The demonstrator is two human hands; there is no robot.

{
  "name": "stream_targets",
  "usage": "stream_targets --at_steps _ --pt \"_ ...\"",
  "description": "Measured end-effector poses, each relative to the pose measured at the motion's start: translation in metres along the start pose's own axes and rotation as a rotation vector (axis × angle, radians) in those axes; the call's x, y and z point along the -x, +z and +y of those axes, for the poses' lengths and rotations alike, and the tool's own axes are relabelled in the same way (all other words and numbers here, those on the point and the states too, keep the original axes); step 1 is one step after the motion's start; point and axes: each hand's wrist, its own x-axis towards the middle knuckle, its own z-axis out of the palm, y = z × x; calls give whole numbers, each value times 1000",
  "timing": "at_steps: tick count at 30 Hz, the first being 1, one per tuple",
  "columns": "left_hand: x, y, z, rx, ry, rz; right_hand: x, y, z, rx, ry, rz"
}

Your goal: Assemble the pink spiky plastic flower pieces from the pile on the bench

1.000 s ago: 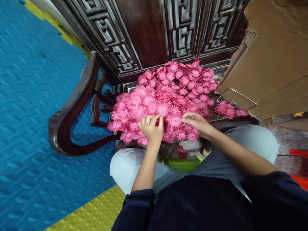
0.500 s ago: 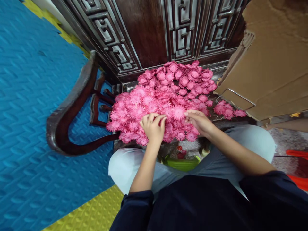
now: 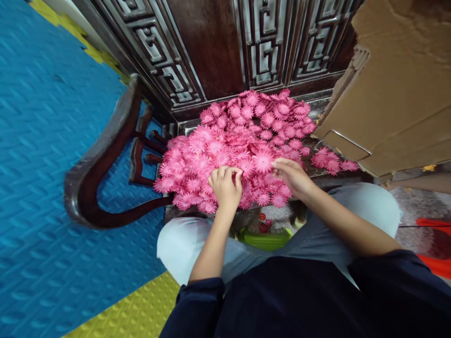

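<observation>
A big heap of pink artificial flower heads [image 3: 197,162] with thin fringed petals lies on a dark wooden seat in front of me. My right hand [image 3: 291,176] pinches the petal edge of one pink flower head [image 3: 263,162], which faces up with a small dark dot at its centre. Just left of it, my left hand [image 3: 226,185] is over the heap, with thumb and forefinger curled together near another pink flower head [image 3: 246,165]. Whatever may be between those left fingertips is too small to make out.
A carved wooden backrest [image 3: 214,47] rises behind the heap, and a curved armrest [image 3: 82,183] stands at the left. A torn cardboard box [image 3: 405,94] with a metal wire loop [image 3: 347,143] is at the right. Below, a green plastic object [image 3: 266,239] shows between my knees.
My left hand has shifted very slightly right, its thumb and forefinger still curled together. My right hand still holds the flower head in nearly the same place. The view has moved slightly.
</observation>
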Motion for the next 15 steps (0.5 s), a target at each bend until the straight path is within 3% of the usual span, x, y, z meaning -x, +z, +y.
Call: stream_targets --at_steps 9,15 --pt "2 -1 3 52 -34 76 -2 -1 0 28 -54 25" --pt "4 -10 10 135 -25 110 3 2 -2 111 -186 -2"
